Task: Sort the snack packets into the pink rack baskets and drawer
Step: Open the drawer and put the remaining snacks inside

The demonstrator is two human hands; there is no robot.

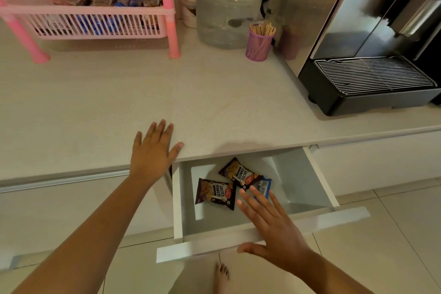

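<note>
The white drawer (260, 229) under the counter stands pulled out. Inside lie two dark salted-peanut packets (216, 194) (238, 173) and a blue packet (264, 186), partly under the second peanut packet. My right hand (274, 229) hovers flat over the drawer's front, fingers spread, holding nothing. My left hand (154, 150) rests flat on the counter edge just left of the drawer. The pink rack (164, 9) stands at the back left, its lower basket (100, 28) filled with several snack packets.
A clear water jug (226, 5), a purple cup of wooden stirrers (259, 43) and a steel coffee machine (372, 55) line the back right of the white counter (167, 93). My bare foot (220, 277) shows on the tiled floor below the drawer.
</note>
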